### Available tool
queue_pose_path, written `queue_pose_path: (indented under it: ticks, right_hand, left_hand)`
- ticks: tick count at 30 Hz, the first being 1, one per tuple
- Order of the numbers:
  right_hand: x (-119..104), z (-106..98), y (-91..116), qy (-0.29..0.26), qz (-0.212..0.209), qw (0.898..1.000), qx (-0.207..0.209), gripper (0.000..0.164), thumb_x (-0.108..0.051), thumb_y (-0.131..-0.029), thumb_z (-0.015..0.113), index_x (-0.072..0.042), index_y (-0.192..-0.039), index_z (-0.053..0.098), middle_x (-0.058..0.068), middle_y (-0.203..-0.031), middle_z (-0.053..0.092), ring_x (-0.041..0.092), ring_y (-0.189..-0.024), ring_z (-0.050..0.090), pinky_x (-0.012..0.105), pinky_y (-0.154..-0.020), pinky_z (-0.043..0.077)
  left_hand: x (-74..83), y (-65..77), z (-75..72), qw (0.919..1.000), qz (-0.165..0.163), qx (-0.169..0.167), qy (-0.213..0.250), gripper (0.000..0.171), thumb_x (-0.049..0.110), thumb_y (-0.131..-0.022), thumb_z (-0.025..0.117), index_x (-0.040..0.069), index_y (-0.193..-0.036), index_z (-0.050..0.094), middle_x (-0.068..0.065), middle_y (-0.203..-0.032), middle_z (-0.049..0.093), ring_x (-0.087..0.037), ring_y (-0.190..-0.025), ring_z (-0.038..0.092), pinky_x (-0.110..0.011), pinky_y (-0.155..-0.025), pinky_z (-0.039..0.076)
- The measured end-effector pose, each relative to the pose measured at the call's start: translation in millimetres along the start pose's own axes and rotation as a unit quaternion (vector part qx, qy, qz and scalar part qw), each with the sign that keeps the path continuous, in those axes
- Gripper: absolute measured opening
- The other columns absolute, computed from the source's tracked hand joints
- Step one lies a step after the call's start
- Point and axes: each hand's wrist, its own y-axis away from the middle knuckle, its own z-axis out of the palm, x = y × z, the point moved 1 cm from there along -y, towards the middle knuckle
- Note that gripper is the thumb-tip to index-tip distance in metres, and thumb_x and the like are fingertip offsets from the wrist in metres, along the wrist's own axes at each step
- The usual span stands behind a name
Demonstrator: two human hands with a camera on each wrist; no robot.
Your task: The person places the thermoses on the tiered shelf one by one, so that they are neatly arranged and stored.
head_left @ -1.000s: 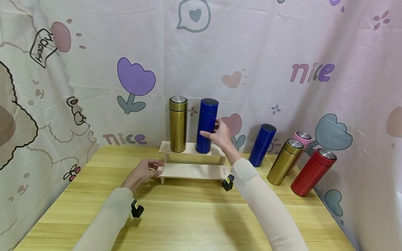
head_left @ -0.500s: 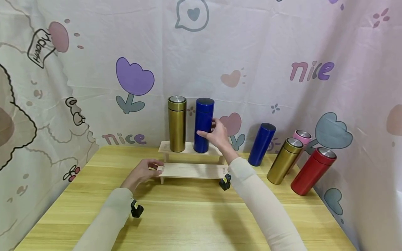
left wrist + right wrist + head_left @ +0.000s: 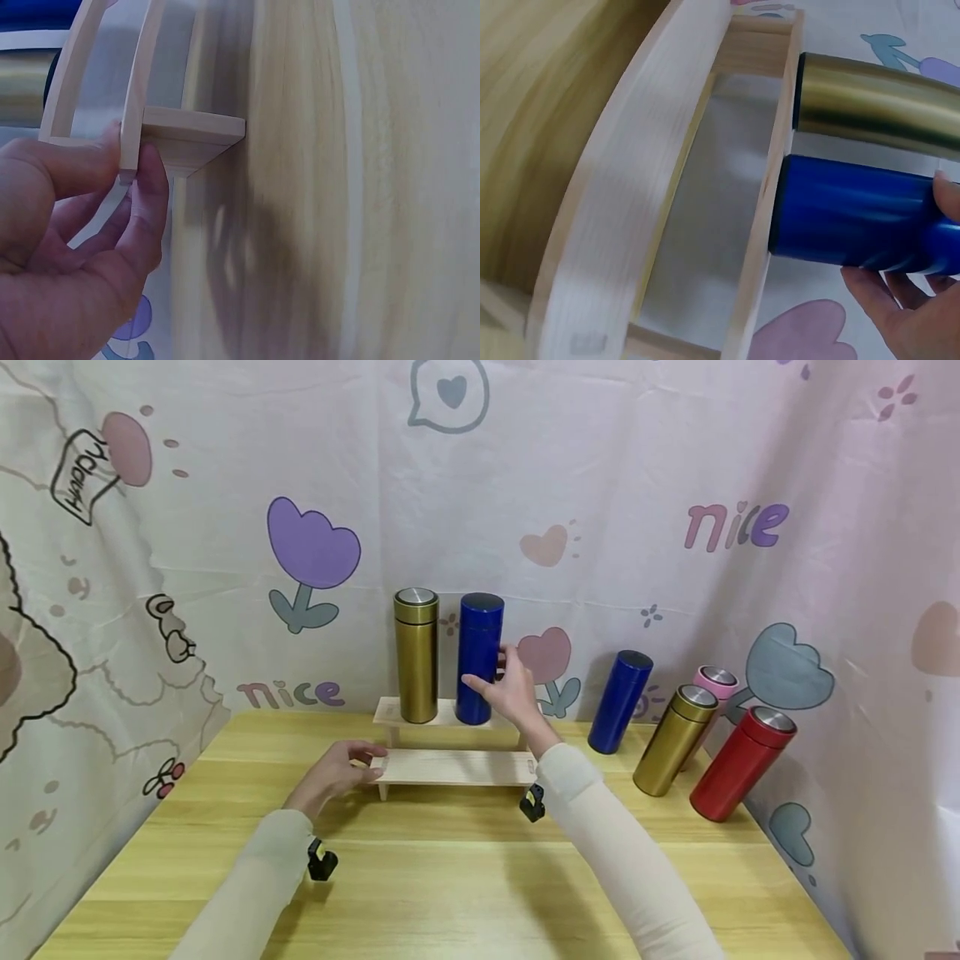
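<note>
To the right of the wooden rack (image 3: 453,767), an outer blue flask (image 3: 621,702), an outer gold flask (image 3: 675,740), a pink flask (image 3: 718,687) and a red flask (image 3: 742,764) are stood on the desk (image 3: 435,893), the pink partly hidden by gold. On the rack's upper tier, beside a shelved gold flask (image 3: 417,664), the shelved blue flask (image 3: 477,643) is gripped by the right hand's (image 3: 508,687) fingers; the rack's left end is pinched by the left hand's (image 3: 335,772). All flasks are capped, contents hidden.

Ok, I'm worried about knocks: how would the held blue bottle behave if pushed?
The blue bottle would probably tip easily, being tall on a narrow base. Its smooth, glossy side may slip; if toppled, its round body would likely roll.
</note>
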Motion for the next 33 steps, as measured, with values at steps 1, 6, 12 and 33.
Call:
queue_pose_path:
  ticks: [1, 6, 12, 33]
  right_hand:
    - [1, 0, 1, -0.005, -0.001, 1.0, 0.004, 0.071, -0.03, -0.087, 0.083, -0.008, -0.144, 0.047, 0.018, -0.135, 0.063, 0.036, -0.119, 0.066, 0.051, -0.103, 0.055]
    - [7, 4, 4, -0.023, 0.001, 0.999, 0.025, 0.073, -0.029, -0.086, 0.085, -0.009, -0.146, 0.047, 0.019, -0.138, 0.061, 0.038, -0.122, 0.065, 0.051, -0.105, 0.054]
    - [9, 6, 5, -0.035, -0.004, 0.999, 0.025, 0.071, -0.028, -0.086, 0.085, -0.01, -0.145, 0.048, 0.019, -0.138, 0.062, 0.039, -0.123, 0.065, 0.051, -0.105, 0.053]
    - [25, -4, 30, -0.158, 0.037, 0.987, 0.02, 0.07, -0.026, -0.09, 0.08, -0.018, -0.152, 0.046, 0.016, -0.15, 0.056, 0.039, -0.138, 0.054, 0.053, -0.115, 0.044]
  left_hand:
    - [1.5, -0.6, -0.4, 1.0, 0.001, -0.003, -0.003, 0.036, 0.009, -0.092, 0.075, 0.001, -0.127, 0.069, -0.021, -0.12, 0.065, -0.033, -0.113, 0.057, -0.041, -0.092, 0.052]
    - [6.3, -2.3, -0.6, 0.9998, 0.006, -0.013, -0.014, 0.035, 0.006, -0.091, 0.076, -0.001, -0.124, 0.069, -0.021, -0.116, 0.064, -0.032, -0.11, 0.057, -0.043, -0.093, 0.051]
    - [8.1, -1.2, -1.1, 0.9999, 0.01, -0.012, -0.004, 0.034, 0.0, -0.089, 0.076, -0.006, -0.121, 0.068, -0.021, -0.108, 0.063, -0.03, -0.103, 0.055, -0.032, -0.081, 0.054]
    - [9.6, -1.2, -1.4, 0.9999, 0.006, -0.015, 0.006, 0.035, 0.0, -0.088, 0.076, -0.007, -0.122, 0.068, -0.021, -0.107, 0.061, -0.029, -0.101, 0.055, -0.027, -0.074, 0.054]
